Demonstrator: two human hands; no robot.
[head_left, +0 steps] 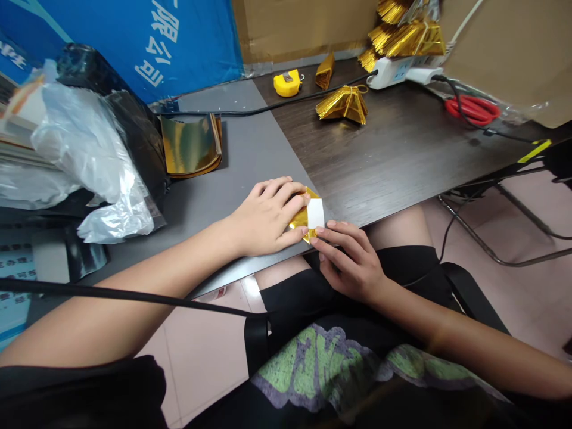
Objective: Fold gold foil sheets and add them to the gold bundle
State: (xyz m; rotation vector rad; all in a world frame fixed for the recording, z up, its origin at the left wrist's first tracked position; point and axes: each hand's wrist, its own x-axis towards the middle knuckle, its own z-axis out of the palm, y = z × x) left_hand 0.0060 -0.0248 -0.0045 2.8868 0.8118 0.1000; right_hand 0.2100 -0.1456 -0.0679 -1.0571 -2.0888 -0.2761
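A small piece of gold foil paper [309, 219], partly folded so its white back shows, lies at the near edge of the grey table top [250, 161]. My left hand [267, 215] rests flat on its left part, fingers stretched over the fold and pressing it down. My right hand [347, 257] comes from below the table edge, with its fingertips against the paper's lower right corner. Most of the paper's left half is hidden under my left fingers.
A stack of gold foil sheets [191, 146] lies further back on the grey top. On the dark wooden table [393, 149] are folded gold paper shapes [343, 104], a yellow tape measure [287, 83], a white power strip [402, 70] and red scissors [473, 109]. Plastic bags [89, 155] pile up at the left.
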